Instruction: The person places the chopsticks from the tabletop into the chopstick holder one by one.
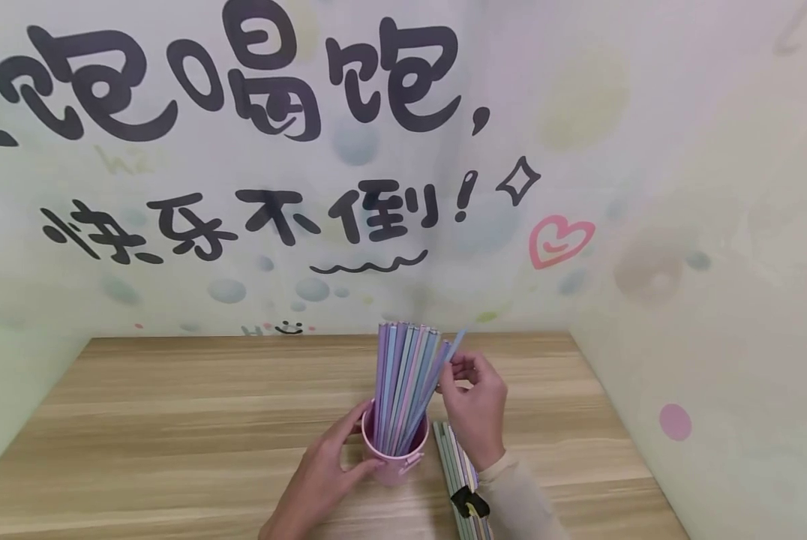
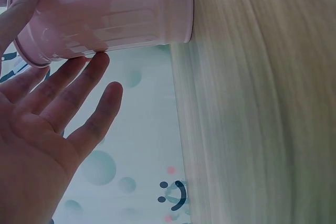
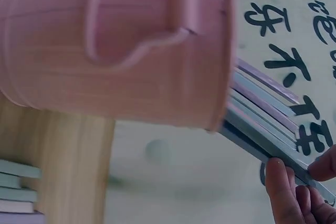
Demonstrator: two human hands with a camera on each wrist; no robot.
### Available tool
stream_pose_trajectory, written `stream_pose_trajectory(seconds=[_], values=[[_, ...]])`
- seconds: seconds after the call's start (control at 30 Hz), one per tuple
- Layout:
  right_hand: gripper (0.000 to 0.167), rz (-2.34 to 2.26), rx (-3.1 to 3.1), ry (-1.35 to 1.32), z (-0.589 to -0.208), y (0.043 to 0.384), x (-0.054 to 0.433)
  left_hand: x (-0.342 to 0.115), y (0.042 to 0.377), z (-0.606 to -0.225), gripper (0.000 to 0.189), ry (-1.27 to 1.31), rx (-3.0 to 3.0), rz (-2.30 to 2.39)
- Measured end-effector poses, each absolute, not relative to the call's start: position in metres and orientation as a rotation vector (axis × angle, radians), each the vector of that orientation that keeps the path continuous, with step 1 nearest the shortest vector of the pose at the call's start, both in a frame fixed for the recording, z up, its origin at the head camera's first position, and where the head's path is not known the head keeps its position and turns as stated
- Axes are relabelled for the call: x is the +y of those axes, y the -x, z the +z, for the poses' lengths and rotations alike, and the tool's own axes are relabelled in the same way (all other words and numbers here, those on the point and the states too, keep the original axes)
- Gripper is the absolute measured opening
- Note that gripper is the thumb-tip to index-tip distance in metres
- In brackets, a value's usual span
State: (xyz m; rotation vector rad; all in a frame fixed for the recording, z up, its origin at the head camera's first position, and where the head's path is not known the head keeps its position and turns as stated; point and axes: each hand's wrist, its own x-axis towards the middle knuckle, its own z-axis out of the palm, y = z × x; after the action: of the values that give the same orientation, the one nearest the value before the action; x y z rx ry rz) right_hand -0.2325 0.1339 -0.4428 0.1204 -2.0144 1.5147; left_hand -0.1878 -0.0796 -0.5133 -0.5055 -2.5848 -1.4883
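A pink metal pail point(image 1: 394, 470) with a small handle stands on the wooden table, filled with long, slim, straight-edged pastel sticks point(image 1: 402, 382). My left hand point(image 1: 322, 469) holds the pail from the left, its thumb on the near side near the rim and its fingertips against the far side. In the left wrist view one finger point(image 2: 107, 103) stays off the wall. At the right, my right hand point(image 1: 479, 401) pinches a blue stick point(image 1: 459, 341) near its upper end. That stick leans outward beside a purple one, its lower part among the others in the pail.
A second bundle of pastel sticks point(image 1: 448, 454), bound with a black band point(image 1: 469, 502), lies on the table point(image 1: 208, 427) right of the pail, partly under my right forearm. Behind stands a white wall point(image 1: 275, 172) with black lettering; another wall point(image 1: 727, 315) borders the right.
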Motion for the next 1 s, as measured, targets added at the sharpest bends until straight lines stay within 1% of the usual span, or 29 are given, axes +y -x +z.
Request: stream_pose_trajectory(seconds=[0.13, 0.27, 0.53, 0.6, 0.73, 0.87, 1.0], values=[[0.01, 1.465, -2.056, -0.142, -0.456, 0.231, 0.131, -0.08, 0.188, -0.514, 0.092, 0.5, -2.586, -1.484], [0.011, 1.418, -2.093, -0.167, -0.461, 0.228, 0.129, -0.079, 0.188, -0.513, 0.091, 0.494, -2.584, -1.486], [0.009, 1.466, -2.095, -0.151, -0.463, 0.225, 0.135, -0.079, 0.189, -0.513, 0.091, 0.494, -2.597, -1.496], [0.008, 1.485, -2.092, -0.15, -0.457, 0.22, 0.135, -0.079, 0.189, -0.512, 0.091, 0.497, -2.594, -1.501], [0.004, 1.533, -2.069, -0.147, -0.466, 0.217, 0.145, -0.078, 0.189, -0.512, 0.091, 0.502, -2.587, -1.492], [0.004, 1.459, -2.164, -0.073, -0.485, 0.22, 0.165, -0.078, 0.189, -0.513, 0.092, 0.509, -2.582, -1.475], [0.006, 1.345, -2.417, 0.09, -0.495, 0.219, 0.186, -0.079, 0.19, -0.513, 0.092, 0.513, -2.585, -1.466]])
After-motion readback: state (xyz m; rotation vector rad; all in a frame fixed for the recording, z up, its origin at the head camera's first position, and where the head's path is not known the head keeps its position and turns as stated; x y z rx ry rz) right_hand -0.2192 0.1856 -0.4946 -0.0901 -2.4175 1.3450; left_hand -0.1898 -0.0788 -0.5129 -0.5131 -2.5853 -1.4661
